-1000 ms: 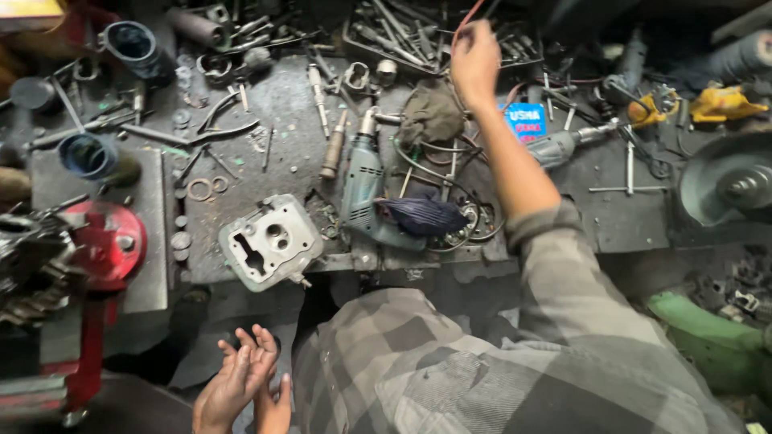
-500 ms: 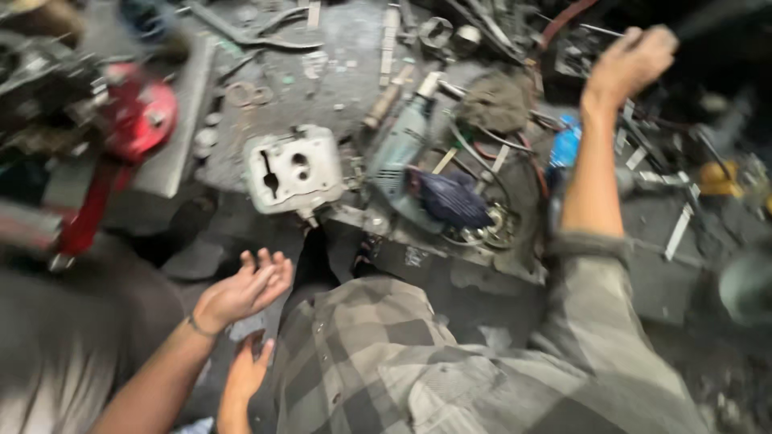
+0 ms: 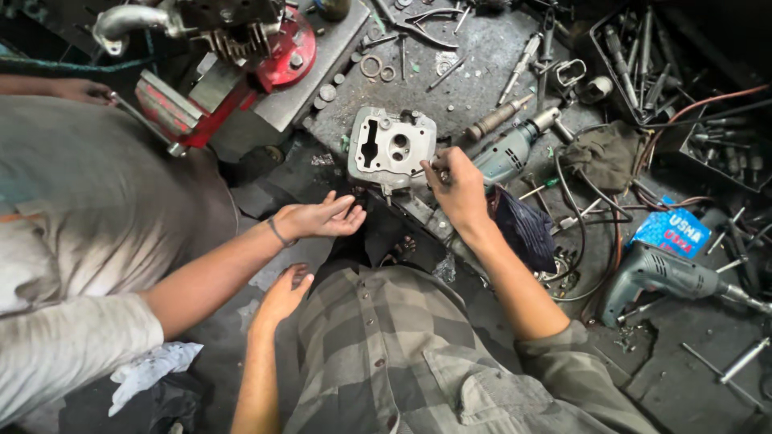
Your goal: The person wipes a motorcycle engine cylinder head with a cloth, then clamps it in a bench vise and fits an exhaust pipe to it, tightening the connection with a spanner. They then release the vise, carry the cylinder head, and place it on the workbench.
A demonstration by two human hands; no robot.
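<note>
On bench, right hand [image 3: 460, 186] touching cylinder head [image 3: 392, 148]

a repair workshop: greasy bench [image 3: 482, 72], power drills [image 3: 667, 277], scattered tools, red vise [image 3: 241, 72].

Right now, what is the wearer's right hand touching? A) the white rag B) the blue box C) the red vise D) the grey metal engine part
D: the right hand rests with its fingers on the right edge of the grey metal engine part, apart from the blue box, the red vise and the white rag.
</note>
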